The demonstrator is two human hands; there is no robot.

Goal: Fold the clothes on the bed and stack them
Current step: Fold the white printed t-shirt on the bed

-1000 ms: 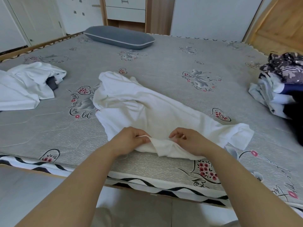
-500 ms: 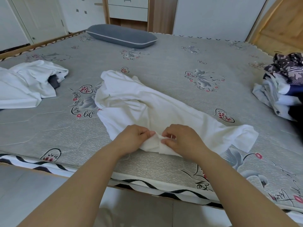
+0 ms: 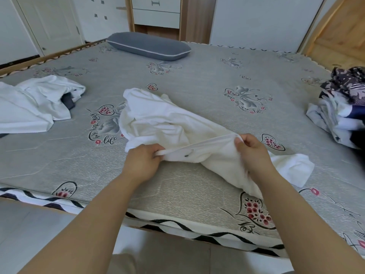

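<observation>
A crumpled white garment [image 3: 169,119] lies across the middle of the grey patterned bed [image 3: 207,80]. My left hand [image 3: 143,162] grips one end of its hemmed edge near the bed's front. My right hand [image 3: 251,153] pinches the same edge further right and holds it a little higher, so the hem stretches taut between the two hands. Loose cloth hangs below my right hand and trails off to the right.
A rumpled white garment [image 3: 33,103] with something dark under it lies at the left. A pile of dark patterned and pale clothes [image 3: 343,107] sits at the right edge. A grey pillow [image 3: 148,46] lies at the bed's far side, before white drawers [image 3: 157,11].
My hands were close together on the garment's near edge. They have drawn apart, the right one moving right and up, pulling the hem taut.
</observation>
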